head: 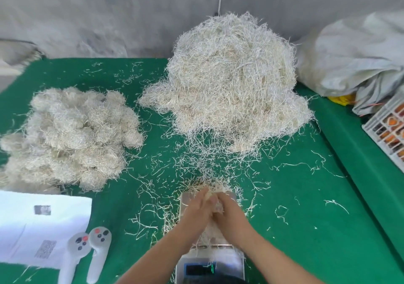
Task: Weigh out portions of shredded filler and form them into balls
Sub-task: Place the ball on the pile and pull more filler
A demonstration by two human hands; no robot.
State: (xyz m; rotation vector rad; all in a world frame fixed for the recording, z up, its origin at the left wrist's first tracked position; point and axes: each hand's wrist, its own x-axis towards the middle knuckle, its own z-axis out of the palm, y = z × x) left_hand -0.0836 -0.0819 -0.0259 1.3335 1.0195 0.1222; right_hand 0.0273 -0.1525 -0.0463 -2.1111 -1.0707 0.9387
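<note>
Fingers of the left hand (197, 207) and right hand (227, 209) curl together around a small clump of filler (215, 204), squeezing it just above the scale (209, 268). On the green table (306, 229), a heap of finished balls (72, 139) sits far left, white paper (32, 229) and two grey controllers (87, 255) lie near the left arm, and the big loose filler pile (231, 82) rises behind the hands. A white crate (387, 128) sits at the right edge.

Two bare forearms, left hand (197, 207) and right hand (228, 209) ungloved (no sleeves in view).
</note>
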